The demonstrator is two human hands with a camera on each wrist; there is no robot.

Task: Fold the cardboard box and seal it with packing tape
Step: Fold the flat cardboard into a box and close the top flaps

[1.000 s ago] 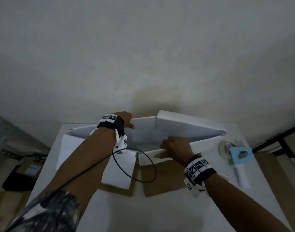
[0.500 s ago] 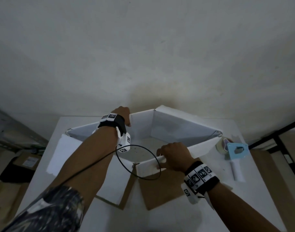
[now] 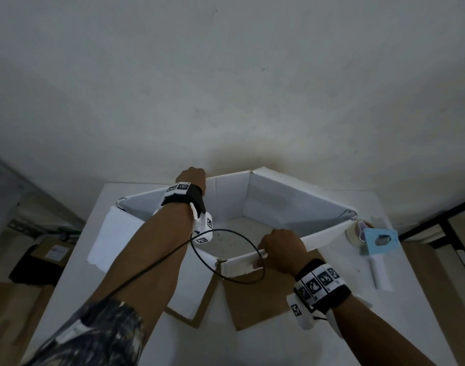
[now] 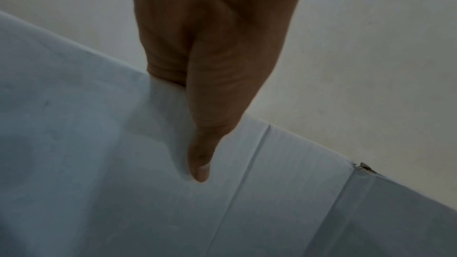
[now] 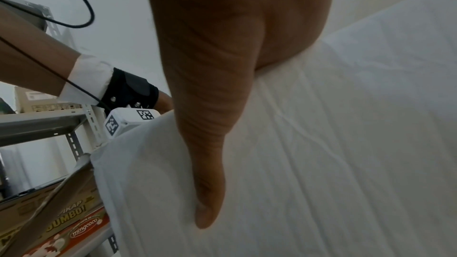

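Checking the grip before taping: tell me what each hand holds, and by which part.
Both hold the cardboard box. The left hand grips the far wall's top edge, thumb inside; the right hand grips the near wall's top edge.

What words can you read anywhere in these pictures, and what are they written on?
"JUMBO!" on the brown printed carton low on the shelf.
"mingcoco" in an oval on the carton's orange part.
"...PIKAP" above "JUMBO!"; its start is cut off.
Label on the brown box beside the table: too small to read.
Label on the box higher on the shelf: blurred.
Black-and-white squares on both wristbands: patterns, not words.
The white cardboard box shows no writing.
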